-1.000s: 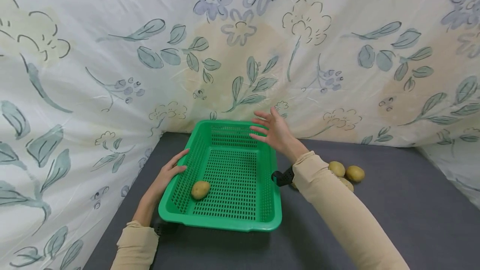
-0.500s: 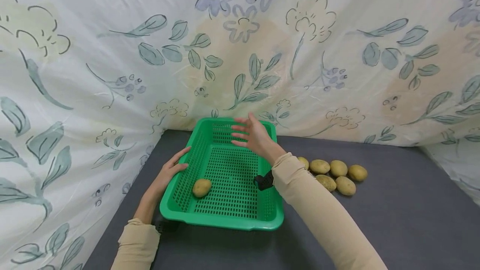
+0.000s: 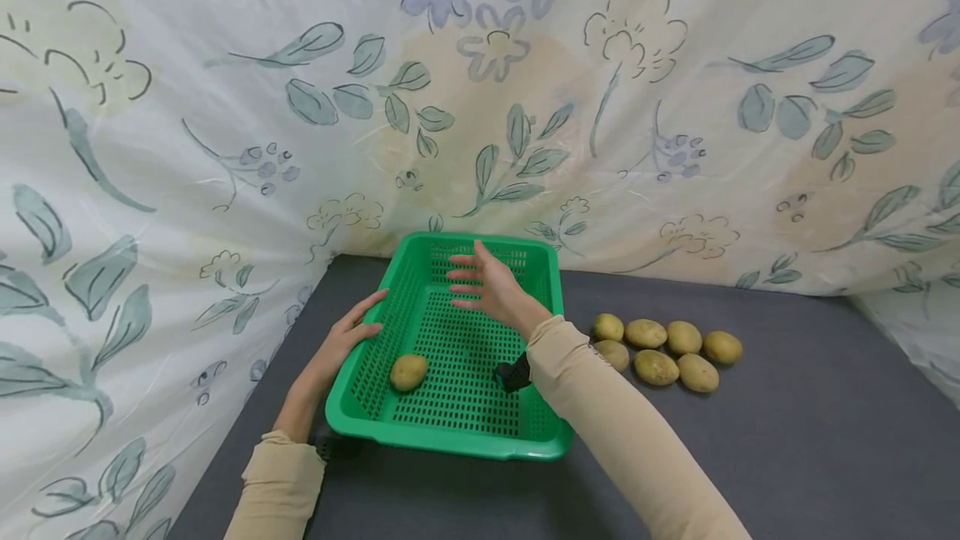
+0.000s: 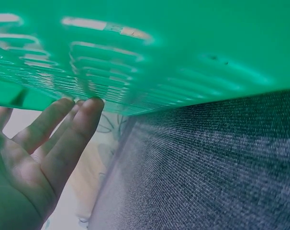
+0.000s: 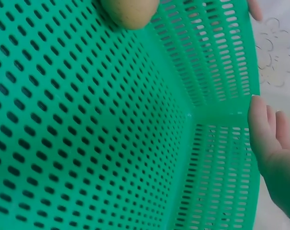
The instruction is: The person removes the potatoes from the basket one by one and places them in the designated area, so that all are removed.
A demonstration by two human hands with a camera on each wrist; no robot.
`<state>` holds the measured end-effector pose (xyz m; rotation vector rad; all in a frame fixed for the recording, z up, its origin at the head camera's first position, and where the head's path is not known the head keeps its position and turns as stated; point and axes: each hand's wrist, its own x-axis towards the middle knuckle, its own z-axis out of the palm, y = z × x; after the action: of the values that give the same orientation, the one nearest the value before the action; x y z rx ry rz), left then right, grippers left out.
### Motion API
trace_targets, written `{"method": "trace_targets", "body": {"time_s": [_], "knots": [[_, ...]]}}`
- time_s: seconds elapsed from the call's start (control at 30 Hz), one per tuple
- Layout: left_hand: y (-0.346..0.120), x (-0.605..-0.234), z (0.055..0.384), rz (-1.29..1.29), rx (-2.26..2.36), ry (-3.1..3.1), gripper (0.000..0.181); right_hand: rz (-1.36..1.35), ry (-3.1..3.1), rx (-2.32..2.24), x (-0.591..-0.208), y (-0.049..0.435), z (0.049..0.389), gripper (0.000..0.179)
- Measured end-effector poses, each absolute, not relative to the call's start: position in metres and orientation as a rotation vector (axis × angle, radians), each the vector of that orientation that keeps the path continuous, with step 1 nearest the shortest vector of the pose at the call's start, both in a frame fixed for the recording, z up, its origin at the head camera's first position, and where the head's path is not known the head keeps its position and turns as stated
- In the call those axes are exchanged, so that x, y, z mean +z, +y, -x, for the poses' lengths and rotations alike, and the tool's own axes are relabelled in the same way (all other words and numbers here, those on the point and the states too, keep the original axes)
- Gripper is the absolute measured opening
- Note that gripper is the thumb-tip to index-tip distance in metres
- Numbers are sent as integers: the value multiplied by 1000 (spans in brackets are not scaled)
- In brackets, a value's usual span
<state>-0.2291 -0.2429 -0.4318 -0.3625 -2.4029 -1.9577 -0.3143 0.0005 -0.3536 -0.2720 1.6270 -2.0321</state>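
A green perforated plastic basket (image 3: 450, 444) stands on the dark table, with one potato (image 3: 408, 372) in its near left part. At the basket's left rim is my left hand (image 3: 337, 352), thumb and a finger over the edge. In the left wrist view, more fingers (image 4: 75, 139) of it lie against the wall's outer side below the rim. My right hand (image 3: 495, 286) is raised over the far part of the basket, fingers spread apart, nothing in it. The right wrist view shows that hand (image 5: 274, 139) overlapping the rim, and the potato (image 5: 130, 9) at the top.
Several potatoes (image 3: 656, 367) lie in two rows on the dark table (image 3: 787, 432), right of the basket. A floral cloth (image 3: 645, 148) hangs behind the table and along its left side. The right forearm (image 3: 607, 407) crosses the basket's right rim.
My right hand has moved left from the basket's right rim to above its inside, still with fingers spread. More potatoes on the right show now. The left hand stays at the rim.
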Motion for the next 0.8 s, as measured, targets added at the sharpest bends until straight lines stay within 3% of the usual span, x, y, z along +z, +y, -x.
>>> {"method": "trace_targets", "body": {"time_s": [0.8], "knots": [[-241, -427, 229, 333, -1990, -2403, 56, 319, 1734, -1656, -385, -28, 303, 61]]}}
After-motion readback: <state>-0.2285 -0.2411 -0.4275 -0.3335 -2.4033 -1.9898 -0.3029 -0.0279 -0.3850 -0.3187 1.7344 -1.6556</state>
